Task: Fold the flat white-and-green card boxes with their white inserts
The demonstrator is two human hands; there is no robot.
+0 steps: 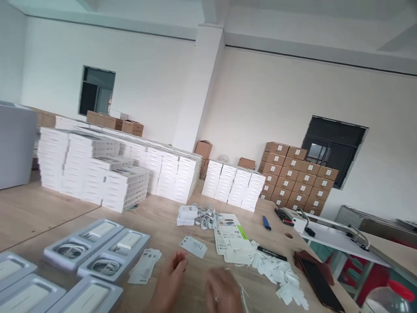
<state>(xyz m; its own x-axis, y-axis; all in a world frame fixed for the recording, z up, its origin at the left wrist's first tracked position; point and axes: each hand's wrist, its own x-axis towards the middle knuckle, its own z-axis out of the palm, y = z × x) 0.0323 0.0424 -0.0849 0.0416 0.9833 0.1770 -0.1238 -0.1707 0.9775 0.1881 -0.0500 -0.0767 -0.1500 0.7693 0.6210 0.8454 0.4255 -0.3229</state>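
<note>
My left hand (173, 271) is over the wooden table with its fingers curled in. Whatever it may hold is hidden. To its right, my right hand (223, 289) is blurred, its fingers bent downward and closed; what lies in them cannot be made out. Thin white strands (243, 295) show just beside the right hand. Grey printed cards (144, 266) lie left of my left hand, and another small group of cards (193, 246) lies beyond it. Farther left, open trays (114, 256) hold white adapters and coiled white cables.
Stacked white boxes (125, 184) line the table's far side. White cables (206, 216), leaflets (228, 234), a black marker (272, 253), loose white slips (276, 271), a blue cutter (266, 223) and a phone (319, 282) lie ahead and right. Cardboard boxes (295, 176) are piled behind.
</note>
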